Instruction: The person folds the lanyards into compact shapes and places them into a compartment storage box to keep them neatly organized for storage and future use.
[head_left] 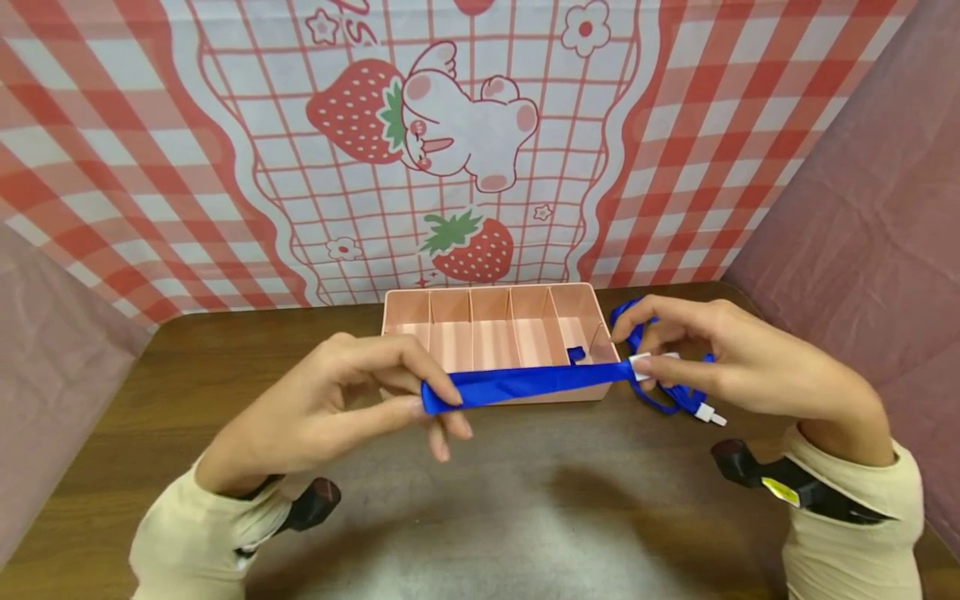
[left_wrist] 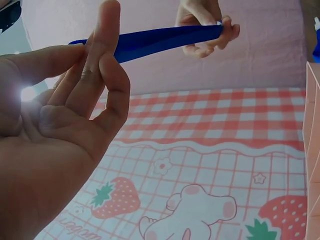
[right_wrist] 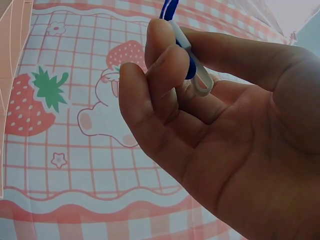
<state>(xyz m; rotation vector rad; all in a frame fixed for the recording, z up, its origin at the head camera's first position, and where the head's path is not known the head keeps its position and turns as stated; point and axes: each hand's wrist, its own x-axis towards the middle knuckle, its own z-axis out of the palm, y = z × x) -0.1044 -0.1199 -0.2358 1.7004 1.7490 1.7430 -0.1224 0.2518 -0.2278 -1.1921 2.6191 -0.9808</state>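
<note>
Pink tray (head_left: 450,292), one, divided into five compartments in a row, standing on a brown wood-grain table (head_left: 465,508) and serving as reference for all positions below. Blue strap (head_left: 525,387), one, flat, drawn out lengthwise between two hands and crossing before the near wall of the tray (exact height relative to the rim hard to tell). Left hand (head_left: 337,408), at the near left of the tray, with thumb and forefinger pinched on the folded end of the strap, other fingers apart and slightly bent. Right hand (head_left: 738,358), at the right end of the tray, with thumb and fingers clamped on a white clip (head_left: 641,367) at the other end of the strap; in the right wrist view, a pale loop-shaped hook (right_wrist: 202,82) beside those fingers. Blue patch (head_left: 576,355), small, inside the rightmost compartment of the tray, partly behind the strap. Heap of blue lanyards (head_left: 686,402), just right of the tray, partly under the right hand in the head view, with a white fitting (head_left: 709,414) at the near edge. Backdrop cloth (head_left: 570,167), upright behind the tray, red-and-white checked, printed with strawberries and a white cartoon animal (sideways in the head view).
</note>
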